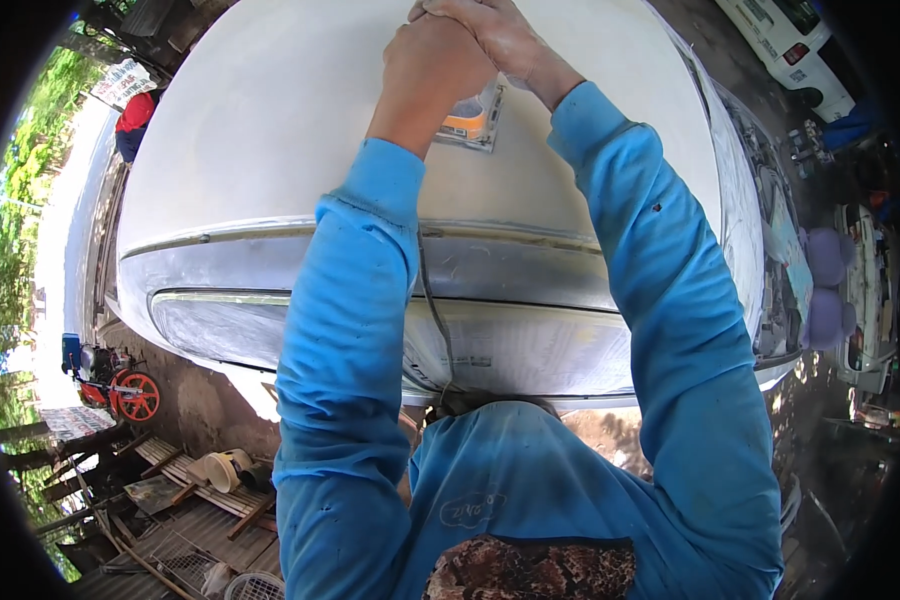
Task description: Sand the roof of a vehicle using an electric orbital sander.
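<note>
My left hand (432, 68) and my right hand (502, 38) are together at the top edge of the head view, over a pale cream vehicle roof (300, 120). The left is closed in a fist shape, and the right is wrapped over it. Anything they grip is hidden by the hands and the picture's edge. Just below them, partly behind the left wrist, a flat rectangular piece with an orange and grey print (470, 122) lies on the roof. A dark cable or hose (427, 275) crosses the roof edge toward my body, passing beside my left sleeve.
The dusty vehicle side with its window (220, 325) stands against my front. At left are a small machine with an orange wheel (135, 394), a bucket (227, 468) and slatted wood (195, 480). A white vehicle (795, 45) and purple chairs (827, 255) stand at right.
</note>
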